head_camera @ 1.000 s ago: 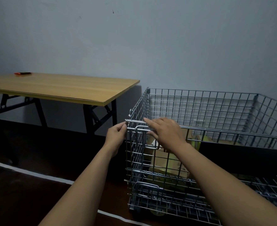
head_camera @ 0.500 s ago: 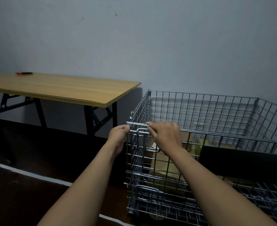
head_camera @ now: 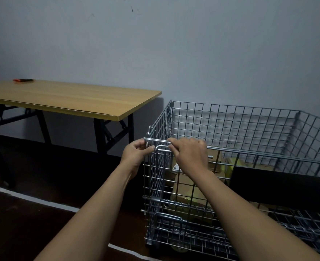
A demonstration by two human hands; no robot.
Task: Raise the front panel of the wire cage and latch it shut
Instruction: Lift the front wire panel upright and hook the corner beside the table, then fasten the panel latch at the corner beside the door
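Observation:
A silver wire cage [head_camera: 230, 121] stands on the floor at the right. Its front panel [head_camera: 161, 178] is raised upright, with its top rail level with the near left corner post. My left hand [head_camera: 135, 154] pinches the corner of the cage at the end of the top rail. My right hand [head_camera: 190, 154] grips the U-shaped sliding latch [head_camera: 162, 147] at the panel's top left, fingers curled over the wire. A second latch handle [head_camera: 167, 217] sits low on the panel.
Cardboard boxes [head_camera: 191, 187], yellow packets and a black board [head_camera: 279, 187] lie inside the cage. A wooden folding table [head_camera: 70, 99] stands to the left, with a red and black pen [head_camera: 22, 80] on it. A white tape line [head_camera: 33, 199] crosses the dark floor.
My right hand has curled from a flat reach into a grip on the top latch. My left hand closed in on the corner. The panel stays upright.

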